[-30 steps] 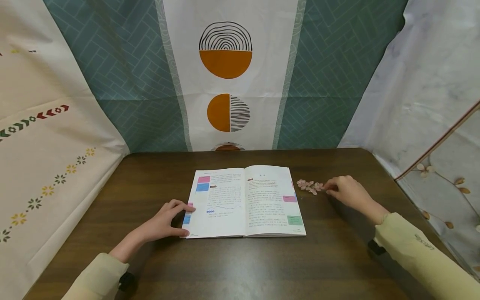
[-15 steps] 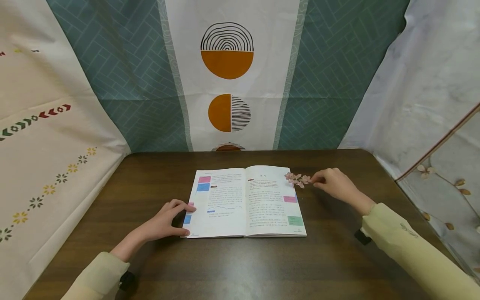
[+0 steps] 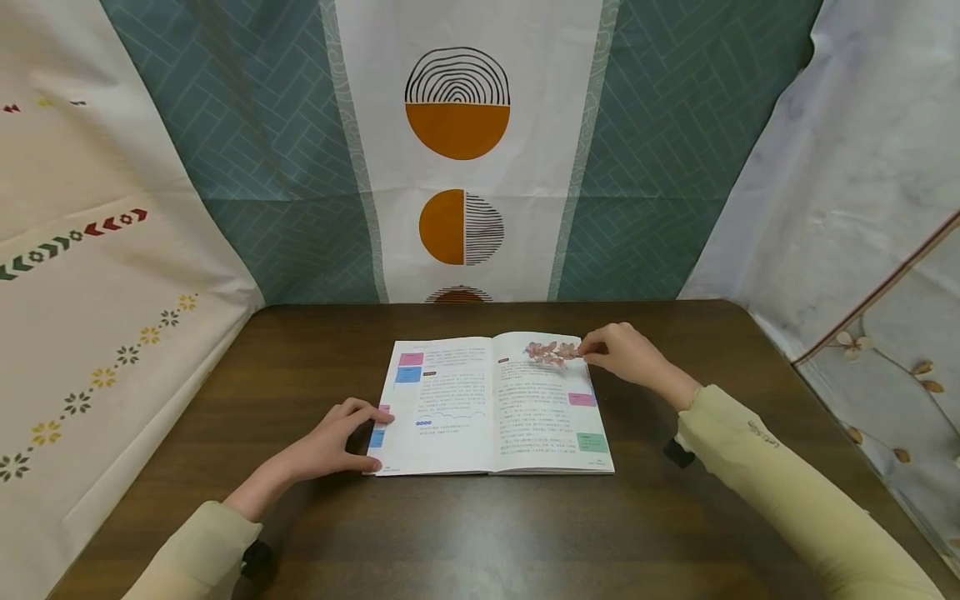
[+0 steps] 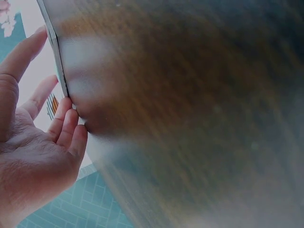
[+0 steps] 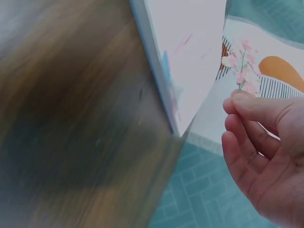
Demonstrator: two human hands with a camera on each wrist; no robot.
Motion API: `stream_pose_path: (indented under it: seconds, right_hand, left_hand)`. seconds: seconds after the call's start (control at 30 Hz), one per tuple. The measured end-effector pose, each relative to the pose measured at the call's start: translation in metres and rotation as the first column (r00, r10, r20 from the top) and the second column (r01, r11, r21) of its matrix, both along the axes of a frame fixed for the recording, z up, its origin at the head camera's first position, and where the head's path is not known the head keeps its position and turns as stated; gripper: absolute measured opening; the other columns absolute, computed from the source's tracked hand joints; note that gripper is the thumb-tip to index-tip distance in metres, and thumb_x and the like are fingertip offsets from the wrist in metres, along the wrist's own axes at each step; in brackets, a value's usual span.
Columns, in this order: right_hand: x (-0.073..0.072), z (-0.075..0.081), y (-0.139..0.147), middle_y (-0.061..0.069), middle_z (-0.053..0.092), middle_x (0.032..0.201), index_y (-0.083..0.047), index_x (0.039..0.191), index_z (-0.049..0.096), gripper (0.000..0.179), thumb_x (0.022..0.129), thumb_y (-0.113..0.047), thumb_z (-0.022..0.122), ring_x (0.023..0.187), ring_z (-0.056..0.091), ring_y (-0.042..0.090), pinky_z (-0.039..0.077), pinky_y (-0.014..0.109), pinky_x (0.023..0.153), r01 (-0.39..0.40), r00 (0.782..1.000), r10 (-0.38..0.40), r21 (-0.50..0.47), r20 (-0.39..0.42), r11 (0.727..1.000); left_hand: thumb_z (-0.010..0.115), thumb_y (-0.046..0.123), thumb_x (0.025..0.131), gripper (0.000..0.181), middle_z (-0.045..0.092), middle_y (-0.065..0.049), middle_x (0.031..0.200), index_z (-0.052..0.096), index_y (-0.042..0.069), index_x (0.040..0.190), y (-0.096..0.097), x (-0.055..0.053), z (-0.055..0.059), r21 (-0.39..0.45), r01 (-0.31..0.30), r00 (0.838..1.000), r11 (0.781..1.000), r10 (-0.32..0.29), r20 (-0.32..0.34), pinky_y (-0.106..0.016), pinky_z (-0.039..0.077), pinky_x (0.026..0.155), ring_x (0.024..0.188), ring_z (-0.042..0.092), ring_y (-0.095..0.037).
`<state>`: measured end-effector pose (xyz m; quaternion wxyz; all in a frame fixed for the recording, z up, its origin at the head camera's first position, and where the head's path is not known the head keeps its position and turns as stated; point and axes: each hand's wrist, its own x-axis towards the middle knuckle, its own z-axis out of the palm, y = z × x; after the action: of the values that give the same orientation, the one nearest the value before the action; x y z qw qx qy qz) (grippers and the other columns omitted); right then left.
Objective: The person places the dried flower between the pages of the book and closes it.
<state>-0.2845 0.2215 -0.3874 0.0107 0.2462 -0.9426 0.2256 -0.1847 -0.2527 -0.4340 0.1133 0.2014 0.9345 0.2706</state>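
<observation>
Pink flower sprig [image 3: 552, 353], white book [image 3: 465, 454], dark brown table [image 3: 480, 533].
The pages [image 3: 525, 461] carry pink, blue and green blocks [image 3: 592, 442]; the teal cloth [image 3: 675, 167] has a brick-like pattern, its white band [image 3: 540, 125] orange half circles [image 3: 457, 131] with black lines [image 3: 484, 229]; the sleeves [image 3: 757, 462] are pale yellow.

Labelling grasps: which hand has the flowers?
The right hand, pinching one end of the pink flowers; the left hand instead touches the left edge of the open book.
</observation>
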Motion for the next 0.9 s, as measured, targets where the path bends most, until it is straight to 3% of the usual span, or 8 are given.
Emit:
stream_pose_path:
  seconds: [0.3, 0.5, 0.9]
  right_hand:
    - [-0.008, -0.006, -0.026, 0.011, 0.075, 0.099, -0.006, 0.100, 0.077, 0.012, 0.090, -0.006, 0.069, 0.080, 0.063, 0.016, 0.055, 0.034, 0.075, 0.017, 0.995, -0.013, -0.039, 0.094, 0.999]
    - [-0.008, -0.013, -0.041, 0.009, 0.076, 0.098, -0.008, 0.095, 0.078, 0.010, 0.090, -0.006, 0.069, 0.084, 0.065, 0.018, 0.056, 0.038, 0.081, 0.030, 0.996, -0.025, -0.046, 0.088, 0.999]
    - [-0.007, -0.020, -0.049, 0.009, 0.075, 0.098, -0.009, 0.095, 0.078, 0.008, 0.089, -0.009, 0.071, 0.078, 0.060, 0.017, 0.055, 0.039, 0.080, 0.064, 0.994, -0.063, -0.006, 0.089, 0.998]
  left_hand:
    - [0.083, 0.037, 0.077, 0.062, 0.045, -0.012, 0.135, 0.059, 0.022, 0.131, 0.000, 0.000, -0.002, -0.001, 0.001, 1.000, 1.000, -0.001, 0.009, -0.045, 0.042, 0.092, 0.118, 0.039, -0.029]
    - [0.083, 0.037, 0.077, 0.062, 0.045, -0.012, 0.136, 0.059, 0.022, 0.132, 0.000, 0.000, -0.002, -0.001, -0.003, 1.000, 1.000, 0.003, 0.007, -0.045, 0.042, 0.092, 0.118, 0.038, -0.029]
    - [0.083, 0.037, 0.077, 0.062, 0.045, -0.012, 0.136, 0.059, 0.023, 0.131, 0.000, 0.000, -0.001, -0.001, -0.005, 1.000, 1.000, 0.005, -0.001, -0.044, 0.042, 0.092, 0.117, 0.038, -0.029]
